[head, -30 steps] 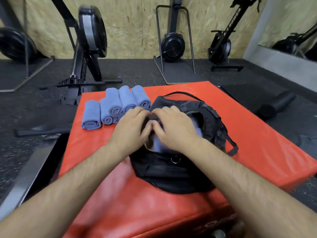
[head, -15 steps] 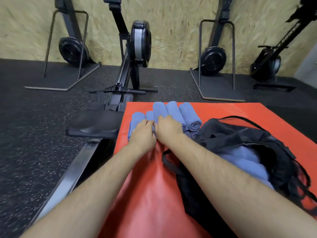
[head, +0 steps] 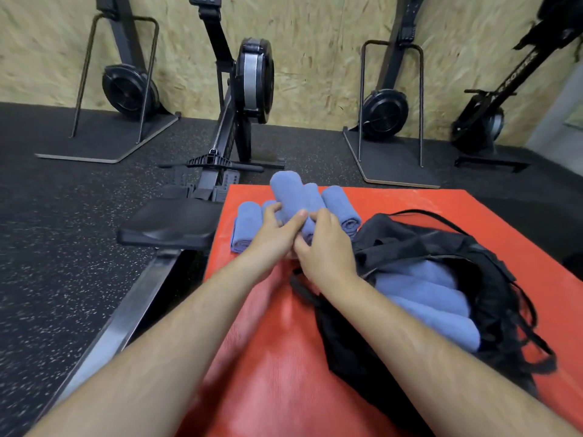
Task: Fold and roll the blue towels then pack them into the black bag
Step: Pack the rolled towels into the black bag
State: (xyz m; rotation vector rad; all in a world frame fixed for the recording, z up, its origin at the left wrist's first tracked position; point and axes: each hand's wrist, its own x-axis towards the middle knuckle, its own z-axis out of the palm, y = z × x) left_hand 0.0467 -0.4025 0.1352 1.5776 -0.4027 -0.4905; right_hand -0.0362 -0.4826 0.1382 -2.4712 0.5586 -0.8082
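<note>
Near the far left corner of the red mat (head: 429,205), both hands meet on one rolled blue towel (head: 288,190). The roll is tilted, its far end raised above the others. The left hand (head: 273,238) grips the roll's near part from the left, with fingers (head: 273,210) curled behind it and the thumb laid across its front. The right hand (head: 329,253) holds the same end from the right, its fingers (head: 322,216) bent against the cloth. The two hands touch each other.

Four more rolls (head: 247,225) lie side by side along the mat's far edge, partly hidden behind the hands and the lifted towel. Just to their right, on the mat's right half, the black bag (head: 403,238) lies open with its straps loose. Inside it, packed towels (head: 422,291) are stacked side by side.

A rowing machine (head: 249,80) stands on the dark speckled floor (head: 47,247) past the mat's left edge, and its seat (head: 170,222) is close beside that edge.
</note>
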